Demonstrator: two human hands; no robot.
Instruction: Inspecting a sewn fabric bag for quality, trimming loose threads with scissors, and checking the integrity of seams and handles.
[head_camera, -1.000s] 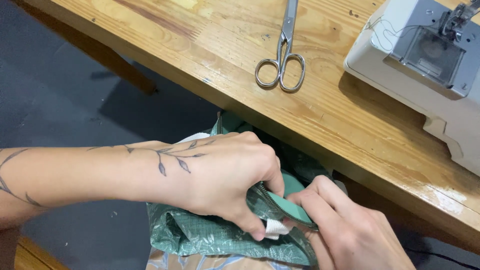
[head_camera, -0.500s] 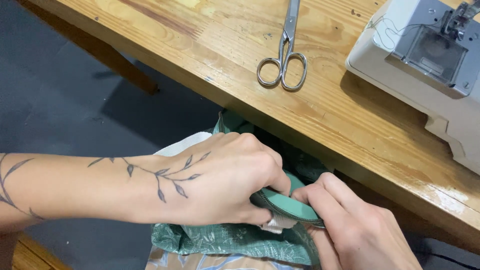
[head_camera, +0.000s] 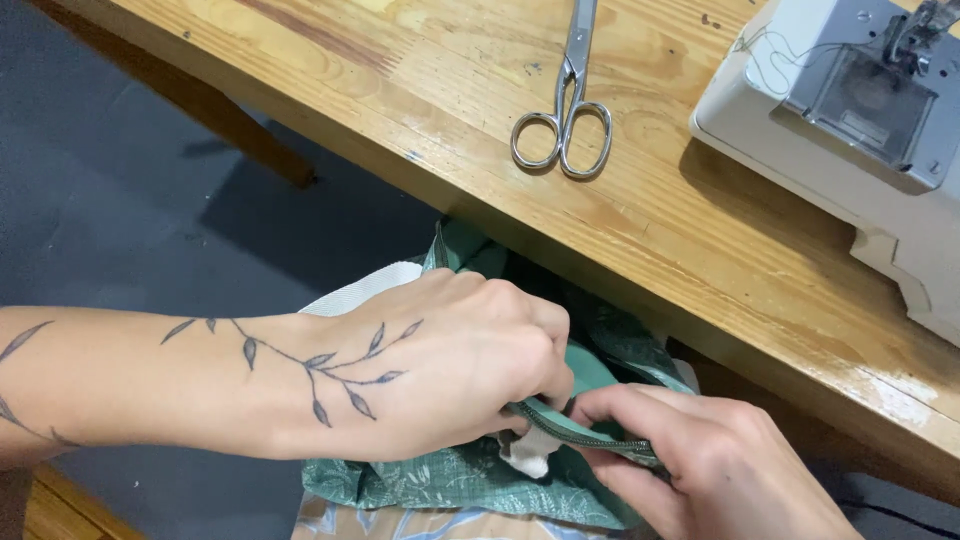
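My left hand (head_camera: 455, 365), with a leaf tattoo running up the forearm, grips a green patterned fabric piece (head_camera: 450, 480) that lies in my lap below the table edge. My right hand (head_camera: 700, 465) pinches the same piece from the right. Between the two hands runs a green zipper (head_camera: 580, 437) sewn into the fabric, and both hands hold it at its ends. A bit of white lining (head_camera: 525, 455) shows under the zipper.
A wooden table (head_camera: 420, 90) fills the top of the view. Metal scissors (head_camera: 565, 110) lie on it, blades pointing away. A white sewing machine (head_camera: 850, 130) stands at the right. Dark floor lies to the left.
Both hands shifted slightly on the fabric. The zipper edge now lies stretched straighter between them, and the view moved a little to the right.
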